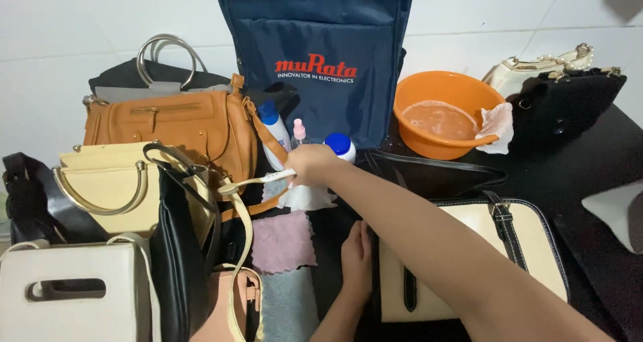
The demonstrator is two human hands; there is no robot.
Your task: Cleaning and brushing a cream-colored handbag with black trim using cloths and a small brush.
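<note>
On the dark table, right hand [309, 164] grips a toothbrush [258, 179]; left hand [356, 256] lies flat beside the cream bag [462, 261].

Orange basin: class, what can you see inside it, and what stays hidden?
The orange basin holds cloudy, foamy water. A white cloth hangs over its right rim. The water hides the basin's bottom and anything lying in it.

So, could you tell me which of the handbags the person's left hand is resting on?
The left hand rests on the cream handbag with black trim, lying flat at lower right, apart from the bags stacked on the left.
</note>
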